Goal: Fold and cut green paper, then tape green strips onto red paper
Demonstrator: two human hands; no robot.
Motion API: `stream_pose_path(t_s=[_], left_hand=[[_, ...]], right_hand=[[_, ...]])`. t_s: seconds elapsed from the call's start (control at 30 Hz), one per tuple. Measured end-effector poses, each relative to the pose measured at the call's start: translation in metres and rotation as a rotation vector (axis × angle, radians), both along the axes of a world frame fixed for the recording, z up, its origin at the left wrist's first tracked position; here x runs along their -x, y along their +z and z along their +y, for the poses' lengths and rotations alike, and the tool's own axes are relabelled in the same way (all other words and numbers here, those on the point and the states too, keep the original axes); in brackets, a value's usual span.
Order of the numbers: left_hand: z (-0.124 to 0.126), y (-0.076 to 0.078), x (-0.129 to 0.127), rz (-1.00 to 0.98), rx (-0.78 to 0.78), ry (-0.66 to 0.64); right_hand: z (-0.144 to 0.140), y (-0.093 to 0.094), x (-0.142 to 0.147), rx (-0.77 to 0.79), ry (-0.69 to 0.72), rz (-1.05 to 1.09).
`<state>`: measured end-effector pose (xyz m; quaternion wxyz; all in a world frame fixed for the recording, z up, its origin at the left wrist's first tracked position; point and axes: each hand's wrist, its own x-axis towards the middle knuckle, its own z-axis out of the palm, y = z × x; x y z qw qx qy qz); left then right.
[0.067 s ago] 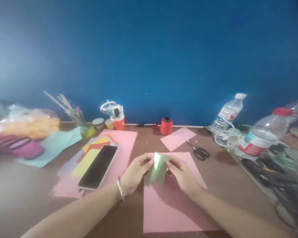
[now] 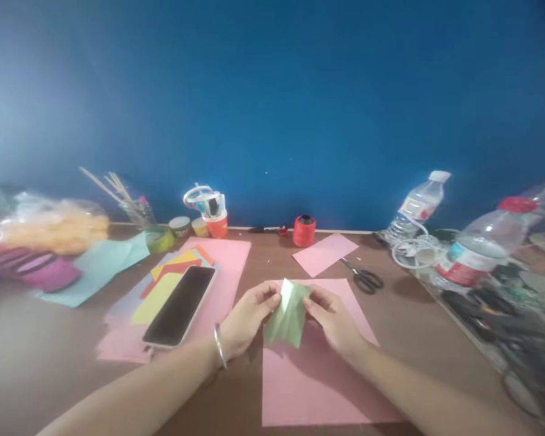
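Observation:
A small piece of light green paper (image 2: 287, 318) with fold creases is held up between my two hands. My left hand (image 2: 249, 315) pinches its left edge between thumb and fingers; a silver bangle circles that wrist. On the opposite edge, my right hand (image 2: 332, 315) has its thumb and fingers closed on the paper. Beneath both hands lies a large pink sheet (image 2: 318, 387) on the brown table. Beyond the right hand are black-handled scissors (image 2: 367, 281), their blades partly under a smaller pink paper (image 2: 326, 254).
A phone (image 2: 180, 306) rests on stacked coloured papers (image 2: 229, 260) at left. Along the wall stand a red spool-like object (image 2: 304, 231) and an orange cup (image 2: 217, 225) with tools. Plastic bottles (image 2: 485, 242) and cables crowd the right. Green tape (image 2: 158, 240) sits back left.
The lower part of the green paper has spread and dropped slightly, showing more of its creased face. Both hands stay nearly in place.

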<state>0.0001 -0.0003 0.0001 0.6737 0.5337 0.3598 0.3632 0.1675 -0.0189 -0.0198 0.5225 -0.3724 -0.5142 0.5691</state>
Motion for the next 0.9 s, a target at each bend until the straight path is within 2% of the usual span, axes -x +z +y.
stream_pose_path(t_s=[0.13,0.2,0.27,0.3,0.4,0.47,0.53,0.6,0.67,0.77,0.9], left_hand=[[0.000,0.008,0.000,0.121,-0.079,-0.014],[0.003,0.021,0.004,0.263,-0.194,-0.036],[0.011,0.040,0.015,0.471,-0.363,-0.039],[0.017,0.051,0.024,0.579,-0.449,-0.018],[0.050,0.078,0.071,0.883,-0.658,0.204],[0.077,0.084,0.111,1.106,-0.664,0.293],[0.101,0.079,0.150,1.281,-0.563,0.271],[0.118,0.068,0.180,1.323,-0.489,0.234],[0.127,0.055,0.197,1.338,-0.431,0.190],[0.131,0.042,0.204,1.315,-0.426,0.175],[0.130,0.039,0.201,1.273,-0.440,0.221]], right_hand=[[0.002,0.001,0.000,0.042,-0.023,-0.007],[0.003,0.002,-0.001,0.074,-0.049,-0.005],[0.003,0.003,-0.002,0.105,-0.071,0.025],[0.003,0.003,-0.002,0.119,-0.072,0.045],[0.004,0.002,-0.003,0.150,-0.048,0.087],[0.003,0.001,-0.002,0.160,-0.054,0.077],[0.002,0.002,-0.001,0.160,-0.071,0.056],[0.001,0.003,0.000,0.146,-0.080,0.031],[-0.001,0.005,0.000,0.127,-0.079,0.007],[-0.003,0.008,0.000,0.120,-0.087,-0.035],[-0.003,0.010,0.000,0.131,-0.091,-0.073]])
